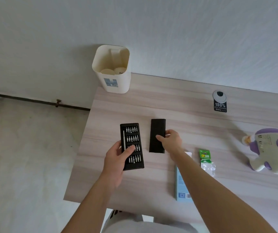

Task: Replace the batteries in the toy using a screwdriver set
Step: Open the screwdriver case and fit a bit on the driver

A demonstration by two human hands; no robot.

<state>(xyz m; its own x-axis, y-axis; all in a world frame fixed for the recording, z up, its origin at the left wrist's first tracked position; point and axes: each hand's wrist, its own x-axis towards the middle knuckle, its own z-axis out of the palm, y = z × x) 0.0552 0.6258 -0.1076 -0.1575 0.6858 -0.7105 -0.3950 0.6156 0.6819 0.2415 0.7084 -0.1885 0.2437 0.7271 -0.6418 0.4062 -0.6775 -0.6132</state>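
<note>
Under our right forearm a blue box (pixel 181 187) lies partly hidden. Our left hand (pixel 116 158) grips the bit tray (pixel 132 146) by its near left side, thumb across the bits. The tray runs lengthwise away from us, and the driver handle (pixel 124 140) lies along its left edge beside our fingers. Our right hand (pixel 170 140) pinches the black cover (pixel 157 132) at its right edge. The battery pack (pixel 205 157) lies just right of that arm. The toy (pixel 272 152) lies well to the right, nearer our right hand and cut off by the frame. We cannot find its battery door.
</note>
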